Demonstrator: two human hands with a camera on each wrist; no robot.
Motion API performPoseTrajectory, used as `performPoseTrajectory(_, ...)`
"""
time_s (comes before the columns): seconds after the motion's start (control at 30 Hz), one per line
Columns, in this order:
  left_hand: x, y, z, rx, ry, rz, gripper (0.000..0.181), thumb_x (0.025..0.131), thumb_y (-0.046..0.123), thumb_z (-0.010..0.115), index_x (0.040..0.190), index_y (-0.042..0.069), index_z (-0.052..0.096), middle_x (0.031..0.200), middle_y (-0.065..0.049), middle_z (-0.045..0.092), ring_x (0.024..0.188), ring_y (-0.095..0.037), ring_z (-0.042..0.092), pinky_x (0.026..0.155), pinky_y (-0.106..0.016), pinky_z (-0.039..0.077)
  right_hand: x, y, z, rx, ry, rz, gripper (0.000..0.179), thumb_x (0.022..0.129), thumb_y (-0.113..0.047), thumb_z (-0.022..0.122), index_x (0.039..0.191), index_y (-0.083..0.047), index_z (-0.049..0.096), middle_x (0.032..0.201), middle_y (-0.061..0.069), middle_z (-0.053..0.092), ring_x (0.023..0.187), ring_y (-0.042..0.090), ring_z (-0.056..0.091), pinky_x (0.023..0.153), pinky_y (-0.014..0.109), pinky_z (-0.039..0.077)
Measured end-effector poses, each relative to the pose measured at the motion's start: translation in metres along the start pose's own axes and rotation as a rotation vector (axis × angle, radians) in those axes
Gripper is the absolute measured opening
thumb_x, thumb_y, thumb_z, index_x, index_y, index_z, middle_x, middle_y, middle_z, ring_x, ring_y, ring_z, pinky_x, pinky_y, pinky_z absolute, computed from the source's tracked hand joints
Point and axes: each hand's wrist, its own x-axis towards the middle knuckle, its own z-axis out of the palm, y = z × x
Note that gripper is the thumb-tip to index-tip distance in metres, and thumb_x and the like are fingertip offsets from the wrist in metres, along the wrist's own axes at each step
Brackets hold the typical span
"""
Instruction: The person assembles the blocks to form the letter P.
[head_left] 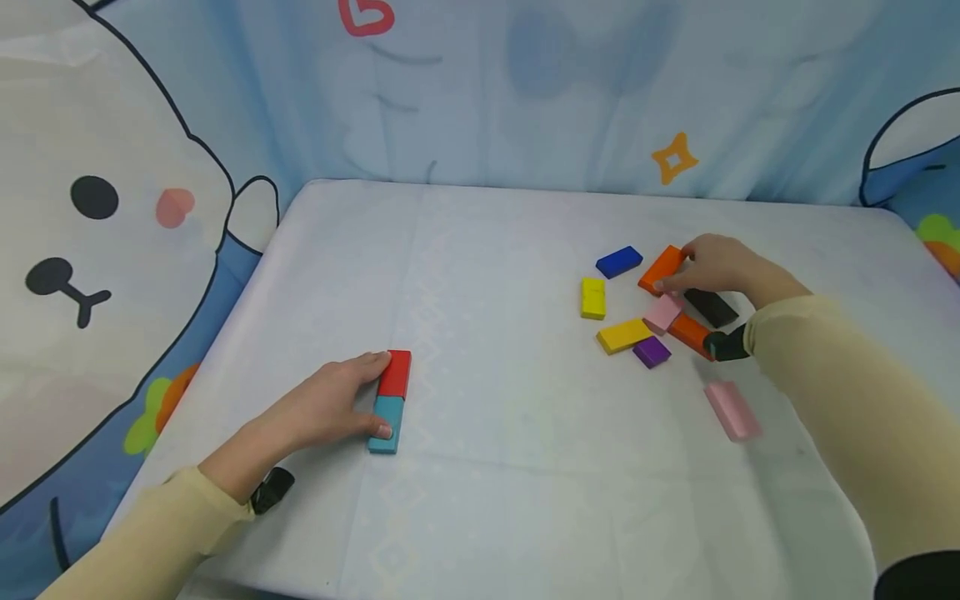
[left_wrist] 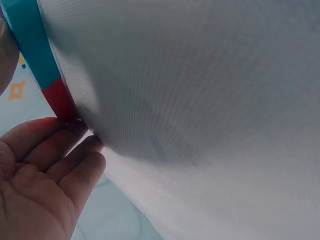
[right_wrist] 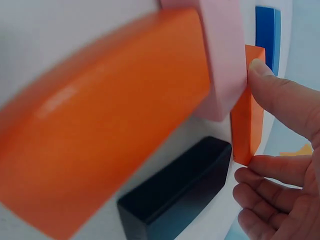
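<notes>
On the left of the white table, in the head view, my left hand (head_left: 322, 407) holds a red block (head_left: 395, 372) and a teal block (head_left: 386, 423) set end to end. Its fingers meet the red end and its thumb lies on the teal one, as the left wrist view shows. At the right, my right hand (head_left: 726, 265) pinches an orange block (head_left: 660, 268) lengthwise. Thumb and index finger are at its opposite ends in the right wrist view. Close by lie a pink block (head_left: 663, 314), a black block (head_left: 711, 307) and a second orange block (right_wrist: 115, 105).
Around the right-hand group lie a blue block (head_left: 619, 262), yellow pieces (head_left: 592, 298), a darker yellow block (head_left: 624, 336) and a purple block (head_left: 652, 352). Another pink block (head_left: 733, 412) lies nearer the front, under the right forearm's side. A printed curtain (head_left: 480, 100) hangs behind the table.
</notes>
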Motion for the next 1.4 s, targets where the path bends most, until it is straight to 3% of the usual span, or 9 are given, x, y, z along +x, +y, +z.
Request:
performPoseTrajectory(0.37, -0.010, 0.003, 0.002, -0.006, 0.013, 0.000, 0.093, 0.082, 0.028, 0.087, 0.156, -0.002, 0.037, 0.160, -0.021, 0.042, 0.148, -0.042, 0.040, 0.118, -0.054, 0.040, 0.010, 0.012, -0.011, 0.002, 0.017, 0.050, 0.088, 0.094, -0.050, 0.063, 0.133, 0.025, 0.040, 0.128, 0.044, 0.043, 0.115, 0.056, 0.043, 0.098, 0.067, 0.047)
performPoseTrajectory(0.7, -0.022, 0.009, 0.005, -0.024, 0.016, -0.011, 0.094, 0.082, 0.025, 0.087, 0.157, -0.001, 0.036, 0.161, -0.021, 0.040, 0.149, -0.042, 0.038, 0.117, -0.054, 0.041, 0.016, 0.007, -0.025, -0.020, 0.014, 0.048, 0.079, 0.095, -0.047, 0.063, 0.126, 0.023, 0.044, 0.118, 0.039, 0.047, 0.110, 0.053, 0.044, 0.095, 0.064, 0.047)
performPoseTrajectory(1.0, -0.029, 0.017, 0.011, -0.028, 0.011, -0.033, 0.093, 0.081, 0.023, 0.087, 0.156, 0.000, 0.038, 0.161, -0.018, 0.041, 0.150, -0.040, 0.039, 0.118, -0.053, 0.041, 0.028, 0.004, -0.027, -0.038, -0.011, 0.027, 0.086, 0.097, -0.051, 0.059, 0.137, 0.022, 0.038, 0.129, 0.044, 0.042, 0.116, 0.055, 0.041, 0.100, 0.067, 0.045)
performPoseTrajectory(1.4, -0.031, 0.025, 0.012, -0.019, 0.003, -0.029, 0.093, 0.081, 0.023, 0.088, 0.156, 0.000, 0.038, 0.161, -0.018, 0.042, 0.149, -0.039, 0.040, 0.118, -0.052, 0.041, 0.033, -0.028, -0.026, -0.041, -0.048, -0.024, 0.089, 0.097, -0.049, 0.059, 0.143, 0.022, 0.033, 0.138, 0.044, 0.039, 0.122, 0.056, 0.041, 0.106, 0.068, 0.042)
